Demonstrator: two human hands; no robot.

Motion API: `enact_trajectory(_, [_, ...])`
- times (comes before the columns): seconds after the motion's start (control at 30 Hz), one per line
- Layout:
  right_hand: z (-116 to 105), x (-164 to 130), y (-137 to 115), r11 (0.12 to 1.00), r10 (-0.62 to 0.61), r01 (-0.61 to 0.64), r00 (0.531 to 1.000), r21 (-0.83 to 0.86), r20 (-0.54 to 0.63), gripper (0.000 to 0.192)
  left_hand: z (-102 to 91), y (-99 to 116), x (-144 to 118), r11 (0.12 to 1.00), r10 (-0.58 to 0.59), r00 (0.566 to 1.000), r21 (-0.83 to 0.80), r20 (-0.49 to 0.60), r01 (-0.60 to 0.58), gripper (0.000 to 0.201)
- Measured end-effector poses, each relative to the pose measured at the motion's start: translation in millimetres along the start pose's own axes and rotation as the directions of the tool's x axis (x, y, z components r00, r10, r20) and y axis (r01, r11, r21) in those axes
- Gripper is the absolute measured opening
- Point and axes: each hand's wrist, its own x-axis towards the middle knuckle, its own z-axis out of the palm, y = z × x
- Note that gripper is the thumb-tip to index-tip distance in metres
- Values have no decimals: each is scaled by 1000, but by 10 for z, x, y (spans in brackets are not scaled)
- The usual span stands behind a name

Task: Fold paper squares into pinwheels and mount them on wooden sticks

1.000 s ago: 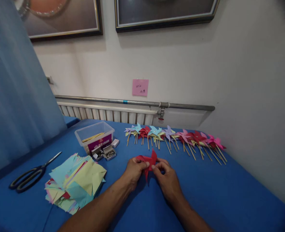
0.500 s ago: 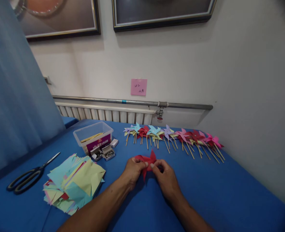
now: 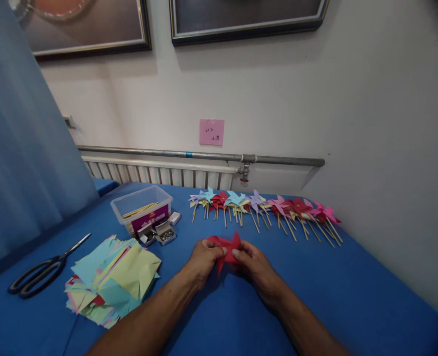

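both hands pinch red pinwheel (image 3: 226, 245) | finished pinwheels (image 3: 263, 207) behind | paper stack (image 3: 111, 279) left

Handwritten marks are seen on the pink note (image 3: 212, 132) stuck to the wall, too small to be read; the purple label (image 3: 149, 219) on the plastic box is also illegible.

On the blue-covered table (image 3: 352, 296), the left hand (image 3: 203, 259) and right hand (image 3: 256, 267) meet mid-table around a red folded-paper pinwheel (image 3: 227, 245). Behind them, along the far edge, lies a row of coloured paper pinwheels on wooden sticks (image 3: 267, 210). Toward the far left corner stands a clear plastic tub of sticks (image 3: 142, 207), with small open boxes of metal pins (image 3: 157, 233) just before it. Nearer, left of the hands, lies a heap of cut coloured paper squares (image 3: 111, 279); black-handled scissors (image 3: 40, 272) lie by the left edge.
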Motion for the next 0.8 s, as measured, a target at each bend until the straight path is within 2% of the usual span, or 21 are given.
enact_trajectory(0.07, [0,3,-2,1000,-12,13,995,6,-100,37,-21,13,19,1000,-1,997,-23,-75,-1,16])
enact_trajectory(0.13, [6,8,4,1000,-19,22,989,22,-146,39,-44,26,38,999,-4,993,-51,-120,-2,17])
enact_trajectory(0.27, [11,25,52,1000,-18,16,996,-26,-90,49,-72,38,55,1000,18,988,1,-152,-18,17])
enact_trajectory(0.4, [-20,45,111,989,-42,37,999,-146,-30,43,-76,17,64,996,38,983,82,-181,-23,16])
enact_trajectory(0.57, [-48,66,117,965,-102,78,991,-249,-85,41,-95,-16,93,997,27,988,77,-151,-15,17])
enact_trajectory(0.7, [-22,50,59,997,-39,29,986,-65,-162,41,-81,-8,75,995,35,994,95,-105,-25,19])
enact_trajectory(0.8, [27,2,-4,999,27,-25,997,31,-70,42,-39,-1,33,994,33,999,105,1,-33,20])
